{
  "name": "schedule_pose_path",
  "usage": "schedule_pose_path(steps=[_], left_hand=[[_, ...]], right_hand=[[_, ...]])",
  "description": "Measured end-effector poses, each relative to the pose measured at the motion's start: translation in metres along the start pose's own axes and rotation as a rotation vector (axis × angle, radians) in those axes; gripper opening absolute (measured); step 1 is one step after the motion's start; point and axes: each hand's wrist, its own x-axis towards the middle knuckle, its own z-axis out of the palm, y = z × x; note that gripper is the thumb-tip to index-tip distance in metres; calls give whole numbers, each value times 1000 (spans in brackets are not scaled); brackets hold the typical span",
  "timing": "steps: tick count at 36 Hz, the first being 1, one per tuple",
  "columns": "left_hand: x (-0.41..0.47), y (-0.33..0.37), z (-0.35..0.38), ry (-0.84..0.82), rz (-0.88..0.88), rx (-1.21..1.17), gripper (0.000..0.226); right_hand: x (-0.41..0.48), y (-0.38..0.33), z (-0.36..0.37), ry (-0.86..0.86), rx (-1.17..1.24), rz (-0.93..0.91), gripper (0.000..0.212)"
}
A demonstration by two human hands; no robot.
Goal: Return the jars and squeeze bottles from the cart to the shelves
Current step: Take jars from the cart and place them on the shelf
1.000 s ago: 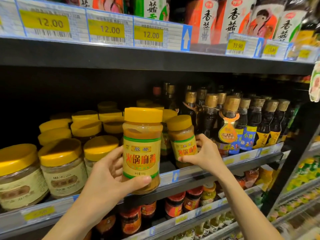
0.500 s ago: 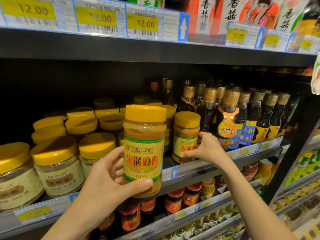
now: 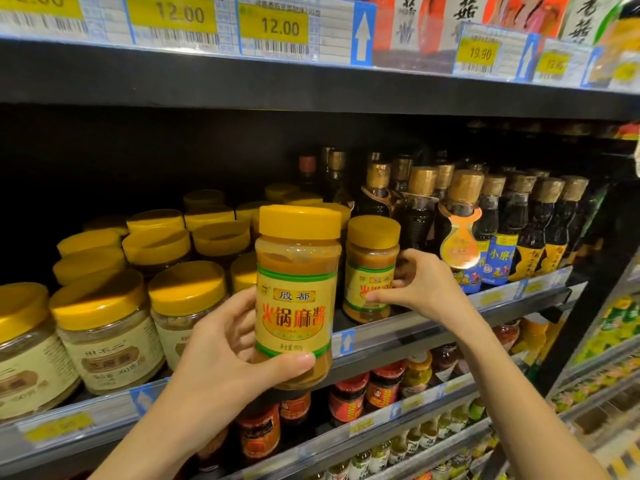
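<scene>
Two yellow-lidded sauce jars at the middle shelf [image 3: 415, 329], one in each hand.

The left hand [image 3: 221, 355] grasps the held jar [image 3: 296, 292] upright in front of the shelf edge, clear of the shelf board: the thumb lies across the lower front below the label and the fingers wrap behind it. The right hand [image 3: 424, 289] grasps the second jar [image 3: 370, 268], which stands upright on the shelf near its front edge; the thumb presses the label and the fingers curl round the jar's right side. Wide jars [image 3: 104, 327] with yellow lids stand in rows to the left. Dark bottles [image 3: 540, 237] with gold caps stand just beside the second jar on the right. Price tags [image 3: 273, 27] line the shelf above.
</scene>
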Motion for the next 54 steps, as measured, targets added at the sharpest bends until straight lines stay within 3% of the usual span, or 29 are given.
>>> schedule_pose_path(steps=[5, 12, 18, 23, 29, 42, 48, 51, 54], left_hand=[[3, 4, 11, 27, 4, 3, 76], [7, 4, 34, 46, 48, -7, 77], [10, -1, 56, 103, 62, 50, 101], [10, -5, 72, 147, 66, 104, 109], [11, -10, 79, 208, 74, 157, 105], [10, -4, 54, 176, 236, 265, 102], [-24, -19, 25, 227, 213, 604, 78], [-43, -33, 6, 299, 190, 909, 71], [-57, -44, -12, 250, 165, 1168, 72]], right_hand=[[-14, -19, -28, 139, 98, -105, 83], [-39, -67, -53, 62, 427, -275, 55], [-38, -92, -60, -17, 70, -345, 86], [-33, -96, -53, 7, -103, -395, 87], [-30, -98, -51, 35, -70, -442, 72], [-11, -114, -54, 41, 155, -464, 83], [4, -120, -58, 81, 135, -517, 90], [10, -119, -55, 91, 116, -510, 92], [16, -111, -47, 89, 97, -482, 88]])
